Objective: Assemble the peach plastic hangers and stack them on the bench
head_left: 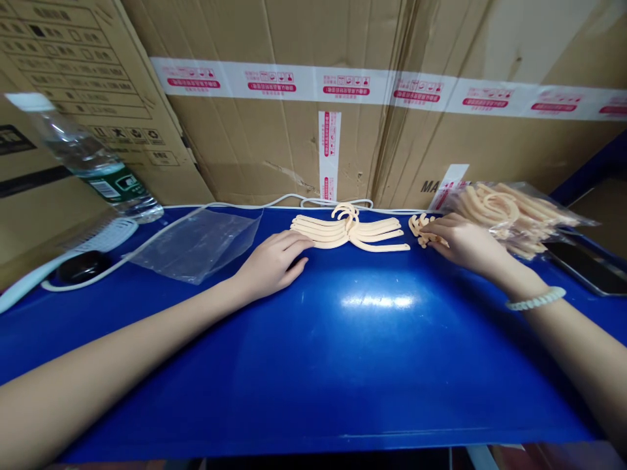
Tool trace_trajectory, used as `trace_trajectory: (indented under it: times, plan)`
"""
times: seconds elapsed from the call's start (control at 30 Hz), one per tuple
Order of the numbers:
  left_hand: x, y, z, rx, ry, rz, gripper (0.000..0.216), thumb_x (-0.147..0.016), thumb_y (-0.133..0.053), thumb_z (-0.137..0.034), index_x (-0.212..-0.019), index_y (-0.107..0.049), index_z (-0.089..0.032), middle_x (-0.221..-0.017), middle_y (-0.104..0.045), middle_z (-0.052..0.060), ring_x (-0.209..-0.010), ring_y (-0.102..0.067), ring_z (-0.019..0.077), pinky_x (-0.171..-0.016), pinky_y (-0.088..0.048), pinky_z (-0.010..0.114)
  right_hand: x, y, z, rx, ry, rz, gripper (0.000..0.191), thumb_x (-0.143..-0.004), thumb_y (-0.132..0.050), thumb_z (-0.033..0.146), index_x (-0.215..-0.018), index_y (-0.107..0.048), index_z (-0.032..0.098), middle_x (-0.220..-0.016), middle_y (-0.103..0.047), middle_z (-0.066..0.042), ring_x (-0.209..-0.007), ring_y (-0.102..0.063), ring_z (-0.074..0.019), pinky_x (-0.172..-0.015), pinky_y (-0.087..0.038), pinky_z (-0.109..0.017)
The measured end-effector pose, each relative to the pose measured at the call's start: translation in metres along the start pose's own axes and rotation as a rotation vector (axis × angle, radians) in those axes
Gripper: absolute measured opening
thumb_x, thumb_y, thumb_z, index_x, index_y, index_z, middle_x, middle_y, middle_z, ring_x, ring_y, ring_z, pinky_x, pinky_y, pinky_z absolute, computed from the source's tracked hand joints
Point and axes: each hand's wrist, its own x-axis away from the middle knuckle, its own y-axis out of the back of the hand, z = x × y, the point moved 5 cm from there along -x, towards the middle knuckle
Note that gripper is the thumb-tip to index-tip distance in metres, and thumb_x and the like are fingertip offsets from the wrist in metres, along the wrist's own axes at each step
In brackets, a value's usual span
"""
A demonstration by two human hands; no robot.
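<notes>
Several beige clothes hangers (323,232) lie overlapped in a row on the blue table, their curved hooks pointing away from me. My left hand (274,263) rests at their left end, fingers loosely stretched and the fingertips touching the nearest hanger. To the right of the hangers is a small pile of beige curved hook pieces (417,225). Over this pile my right hand (463,241) has its fingers bent down and closed on the pieces; the fingertips are partly hidden. A pale beaded bracelet (536,299) circles the right wrist.
A clear plastic bag (514,209) with more beige parts lies beyond my right hand, beside a dark phone (590,266). On the left are a flat clear bag (196,241), a water bottle (105,166), a hairbrush (73,254) and a black mouse (84,266). Cardboard boxes (274,143) stand behind.
</notes>
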Motion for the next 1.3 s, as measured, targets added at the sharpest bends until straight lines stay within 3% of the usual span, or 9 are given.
trace_trajectory:
  times: [0.13, 0.33, 0.6, 0.77, 0.9, 1.1, 1.23, 1.3]
  plan:
    - [0.001, -0.002, 0.003, 0.001, 0.028, 0.009, 0.03, -0.098, -0.053, -0.021, -0.126, -0.06, -0.013, -0.127, -0.067, 0.018, -0.12, -0.062, 0.0322, -0.1, -0.051, 0.055, -0.001, -0.006, -0.002, 0.027, 0.028, -0.004, 0.034, -0.095, -0.048, 0.016, -0.119, -0.073, 0.015, -0.113, -0.074, -0.015, -0.101, -0.065, -0.0314, -0.087, -0.053, -0.041]
    - [0.0, -0.003, 0.003, -0.005, 0.018, 0.013, 0.029, -0.099, -0.052, -0.022, -0.125, -0.059, -0.013, -0.127, -0.068, 0.017, -0.116, -0.063, 0.0327, -0.099, -0.052, 0.054, -0.001, -0.01, 0.0, -0.04, 0.035, 0.054, 0.032, -0.094, -0.048, 0.012, -0.112, -0.075, 0.01, -0.115, -0.073, -0.018, -0.105, -0.067, -0.0339, -0.093, -0.054, -0.046]
    - [0.001, -0.004, 0.005, -0.003, 0.034, 0.019, 0.03, -0.098, -0.052, -0.021, -0.126, -0.059, -0.013, -0.128, -0.066, 0.017, -0.119, -0.061, 0.0334, -0.101, -0.051, 0.055, 0.001, -0.009, -0.011, -0.107, -0.023, -0.04, 0.029, -0.096, -0.051, 0.019, -0.107, -0.077, 0.014, -0.103, -0.076, -0.015, -0.095, -0.069, -0.0303, -0.084, -0.056, -0.041]
    - [-0.001, -0.005, 0.003, 0.029, 0.02, 0.005, 0.026, -0.1, -0.05, -0.017, -0.123, -0.061, -0.013, -0.121, -0.066, 0.016, -0.112, -0.064, 0.0303, -0.097, -0.054, 0.05, 0.003, 0.004, -0.015, -0.202, -0.136, -0.206, 0.033, -0.099, -0.048, 0.029, -0.104, -0.076, 0.012, -0.099, -0.077, -0.016, -0.089, -0.071, -0.0312, -0.081, -0.056, -0.043]
    - [-0.002, -0.005, 0.0, 0.079, -0.016, -0.016, 0.021, -0.102, -0.047, -0.017, -0.114, -0.064, -0.014, -0.108, -0.064, 0.013, -0.1, -0.066, 0.0247, -0.088, -0.057, 0.04, 0.009, 0.021, -0.017, -0.349, -0.367, -0.459, 0.023, -0.094, -0.061, 0.036, -0.099, -0.076, 0.019, -0.089, -0.076, -0.01, -0.074, -0.069, -0.027, -0.07, -0.056, -0.041]
    - [-0.004, -0.005, 0.001, 0.116, 0.017, 0.008, 0.015, -0.101, -0.048, -0.014, -0.106, -0.062, -0.014, -0.105, -0.061, 0.012, -0.093, -0.064, 0.0226, -0.084, -0.055, 0.037, 0.016, 0.048, -0.003, -0.562, -0.563, -0.784, 0.016, -0.091, -0.071, 0.039, -0.097, -0.077, 0.025, -0.093, -0.073, -0.009, -0.08, -0.066, -0.0242, -0.078, -0.055, -0.041]
    - [-0.005, -0.003, -0.002, 0.135, 0.037, 0.004, 0.011, -0.101, -0.047, -0.014, -0.103, -0.058, -0.015, -0.1, -0.064, 0.01, -0.092, -0.063, 0.0231, -0.084, -0.053, 0.038, 0.013, 0.052, 0.013, -0.932, -0.615, -0.824, 0.022, -0.086, -0.077, 0.042, -0.097, -0.076, 0.023, -0.07, -0.068, -0.003, -0.053, -0.059, -0.0167, -0.05, -0.048, -0.031]
    - [-0.005, -0.001, -0.004, 0.17, 0.077, -0.015, 0.01, -0.101, -0.046, -0.014, -0.102, -0.056, -0.016, -0.097, -0.065, 0.009, -0.09, -0.063, 0.0221, -0.082, -0.053, 0.036, 0.01, 0.051, 0.024, -1.089, -0.604, -0.791, 0.022, -0.083, -0.081, 0.04, -0.096, -0.076, 0.022, -0.067, -0.067, -0.002, -0.052, -0.061, -0.0163, -0.046, -0.046, -0.029]
